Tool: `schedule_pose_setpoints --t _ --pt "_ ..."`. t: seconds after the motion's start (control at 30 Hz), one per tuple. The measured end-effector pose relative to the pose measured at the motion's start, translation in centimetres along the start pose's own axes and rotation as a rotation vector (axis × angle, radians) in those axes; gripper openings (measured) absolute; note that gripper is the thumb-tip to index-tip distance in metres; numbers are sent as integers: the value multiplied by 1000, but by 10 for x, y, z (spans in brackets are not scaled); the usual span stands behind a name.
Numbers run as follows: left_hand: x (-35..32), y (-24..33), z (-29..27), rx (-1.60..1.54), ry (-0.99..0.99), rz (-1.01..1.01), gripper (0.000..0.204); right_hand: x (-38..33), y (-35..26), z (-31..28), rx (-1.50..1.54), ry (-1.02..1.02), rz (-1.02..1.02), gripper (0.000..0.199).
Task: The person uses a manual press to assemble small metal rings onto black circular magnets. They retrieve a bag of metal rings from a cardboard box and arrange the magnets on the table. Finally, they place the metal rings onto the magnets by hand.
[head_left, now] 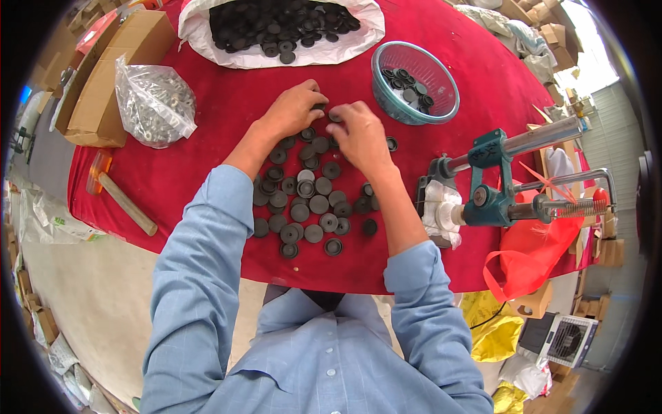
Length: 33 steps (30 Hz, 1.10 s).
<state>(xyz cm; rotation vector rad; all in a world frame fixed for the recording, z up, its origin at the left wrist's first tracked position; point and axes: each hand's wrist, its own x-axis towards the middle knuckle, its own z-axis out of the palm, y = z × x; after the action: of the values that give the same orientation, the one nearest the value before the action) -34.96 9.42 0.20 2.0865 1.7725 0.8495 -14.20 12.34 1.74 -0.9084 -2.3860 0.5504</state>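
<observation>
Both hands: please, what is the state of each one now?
Left hand: fingers closed, holding a black cap.
Right hand: thumb and fingertips closed on another cap.

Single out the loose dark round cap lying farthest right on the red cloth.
The dark round cap just right of the bare right hand; it lies alone, while the other visible loose caps sit left of that hand's forearm.

Bright daylight-like scene; blown-out glare far right; glints on plastic bag (155,103), left; fisheye-bent edges, black corners.
</observation>
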Motion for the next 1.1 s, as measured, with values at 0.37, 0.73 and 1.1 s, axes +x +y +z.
schedule_pose_setpoints --t 0.37,0.73,1.1 --pt "-19 -15 -20 -40 118 -259 22 -31 -17 2 98 -54 29 22" --pt "-89 48 -27 -93 -98 -2 28 -104 -7 -43 -55 60 -17 14" --pt "-84 38 -26 -64 17 -21 21 -70 4 -16 -251 79 -83 30"
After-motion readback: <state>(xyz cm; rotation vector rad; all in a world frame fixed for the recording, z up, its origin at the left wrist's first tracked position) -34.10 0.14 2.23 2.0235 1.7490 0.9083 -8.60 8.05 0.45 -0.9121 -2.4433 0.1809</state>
